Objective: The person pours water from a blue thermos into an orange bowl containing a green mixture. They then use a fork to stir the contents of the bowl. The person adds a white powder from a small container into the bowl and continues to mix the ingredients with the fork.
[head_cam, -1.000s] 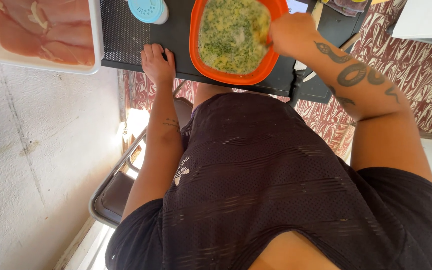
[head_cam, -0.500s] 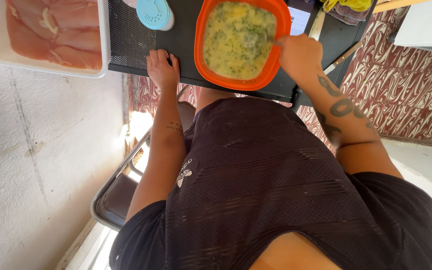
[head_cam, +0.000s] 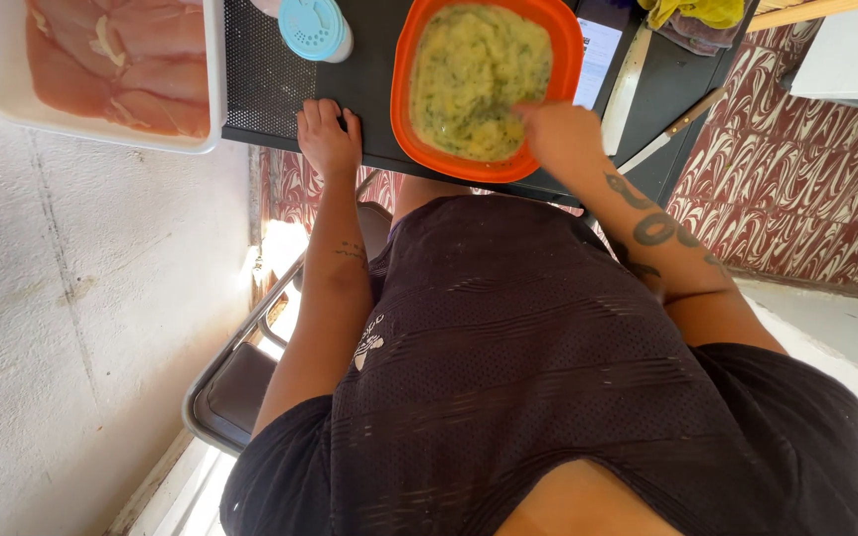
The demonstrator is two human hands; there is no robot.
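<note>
Plainly, right hand [head_cam: 560, 134], fingers curled on an unseen utensil, stirs the orange bowl [head_cam: 489, 84] of herbed batter just beyond them; left hand [head_cam: 328, 139] lies flat, so batter could slop out.

Your view is bright daylight, even across the white wall [head_cam: 71, 328]; strong glare patch by the chair [head_cam: 250, 382], soft shadow under the black table [head_cam: 369, 84]; right hand [head_cam: 560, 134] slightly motion-blurred, edges mildly stretched
</note>
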